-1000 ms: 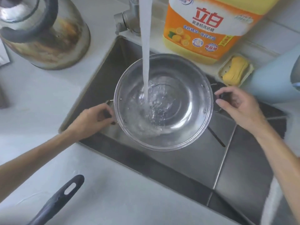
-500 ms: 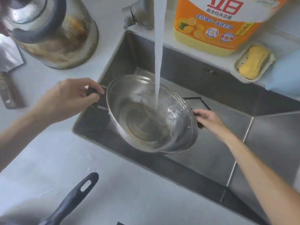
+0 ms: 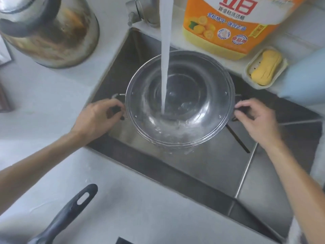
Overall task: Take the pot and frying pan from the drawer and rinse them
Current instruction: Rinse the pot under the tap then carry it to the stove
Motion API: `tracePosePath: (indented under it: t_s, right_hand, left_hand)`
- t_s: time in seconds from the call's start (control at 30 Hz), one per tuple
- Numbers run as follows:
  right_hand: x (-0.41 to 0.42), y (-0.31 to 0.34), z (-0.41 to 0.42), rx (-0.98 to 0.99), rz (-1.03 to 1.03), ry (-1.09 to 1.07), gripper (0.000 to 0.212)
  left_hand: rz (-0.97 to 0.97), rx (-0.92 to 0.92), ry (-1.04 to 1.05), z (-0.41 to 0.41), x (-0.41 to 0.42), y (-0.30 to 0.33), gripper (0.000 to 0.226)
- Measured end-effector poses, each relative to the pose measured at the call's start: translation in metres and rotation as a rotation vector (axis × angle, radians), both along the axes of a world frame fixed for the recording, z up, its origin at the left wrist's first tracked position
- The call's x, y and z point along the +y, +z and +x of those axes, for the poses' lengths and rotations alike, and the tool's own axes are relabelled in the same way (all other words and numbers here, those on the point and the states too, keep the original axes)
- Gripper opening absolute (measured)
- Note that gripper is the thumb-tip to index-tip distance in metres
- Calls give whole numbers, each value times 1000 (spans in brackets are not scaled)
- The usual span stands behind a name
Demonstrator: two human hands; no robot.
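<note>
Pot (image 3: pixel 180 101) held over the sink (image 3: pixel 202 166), mouth up so the tap's stream (image 3: pixel 165 59) lands inside and swirls. Left hand (image 3: pixel 98 118) and right hand (image 3: pixel 255 117) each pinch a side handle to steady it. The pan's handle (image 3: pixel 70 210) waits on the counter (image 3: pixel 137 208).

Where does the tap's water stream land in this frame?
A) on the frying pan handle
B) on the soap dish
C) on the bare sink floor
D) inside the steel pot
D: the water stream falls into the steel pot, held over the sink by the left hand and right hand.
</note>
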State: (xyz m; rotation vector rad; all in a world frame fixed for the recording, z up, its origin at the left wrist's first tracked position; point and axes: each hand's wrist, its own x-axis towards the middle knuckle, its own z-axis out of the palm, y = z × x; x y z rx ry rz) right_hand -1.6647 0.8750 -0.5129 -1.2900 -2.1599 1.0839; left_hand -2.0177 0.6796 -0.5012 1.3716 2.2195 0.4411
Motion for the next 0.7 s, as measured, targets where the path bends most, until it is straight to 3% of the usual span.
tracePosePath:
  t_s: [0.1,0.17,0.23,0.3,0.33,0.43,0.6,0.7]
  right_hand:
    - [-19,-47,1,92,-306,-126,48]
    - [-31,-66,-9,121,-492,-127,38]
    - [-39,-72,-17,137,-778,-50,21]
    - [-42,-71,-22,93,-975,47,46]
    - [-40,-69,-24,64,-991,78,46]
    - [-21,-54,-27,-48,-805,25,16]
    - [5,10,-25,-99,-313,132,28]
    - [6,47,-22,7,-70,162,30]
  left_hand:
    - [171,39,-109,-7,-2,36,17]
    - [220,-22,-144,-3,1,62,22]
    - [180,-110,-59,-4,6,76,22]
    - [92,-168,39,-15,9,76,21]
    - [29,-181,68,-22,9,73,20]
    - [-199,-200,82,-36,-2,53,27]
    - [-590,-179,-214,-23,-14,11,26]
    - [-524,-138,-258,-12,-3,-6,18]
